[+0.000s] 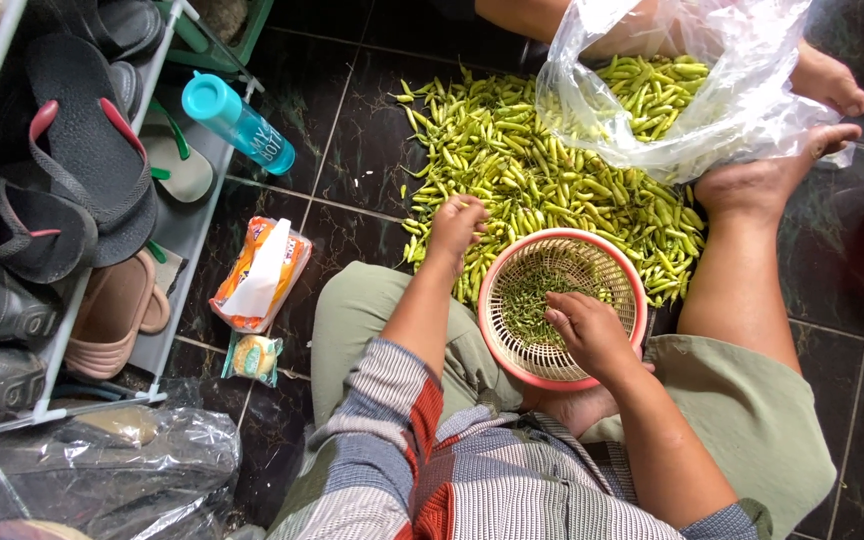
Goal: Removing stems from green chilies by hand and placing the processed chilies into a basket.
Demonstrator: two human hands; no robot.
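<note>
Left hand [455, 226]: it reaches forward from the knee and rests on the near edge of the chilli pile [542, 170]. The fingers are curled down and pressed together around one or two green chillies; how many exactly I cannot tell.
Right hand [584, 330]: it is over the near side of the pink basket [562, 305], fingers bent and pinched together just above the green stems inside. If it holds a stem between the fingertips, the picture does not show it clearly.
Chilli pile: small green and yellow-green chillies lie loose on the dark tiled floor [352, 150], directly under and beyond the left hand, and spread to the right behind the basket.
Pink basket: round, woven plastic, standing between the two hands, touching the pile on its far side. It holds a thin layer of dark green stems [530, 300].
Plastic bag [712, 90]: clear, open, beyond the right hand at the far side of the pile, with more chillies inside it.
Feet: a bare foot [767, 180] lies right of the pile, touching the bag; another foot [832, 80] is behind the bag.
Left of the left hand: an orange tissue packet [262, 272] and a small snack packet [254, 356] on the floor, well apart from the pile.
Farther left: a shoe rack [167, 235] with sandals [82, 170], and a turquoise bottle [237, 122] lying on it.
</note>
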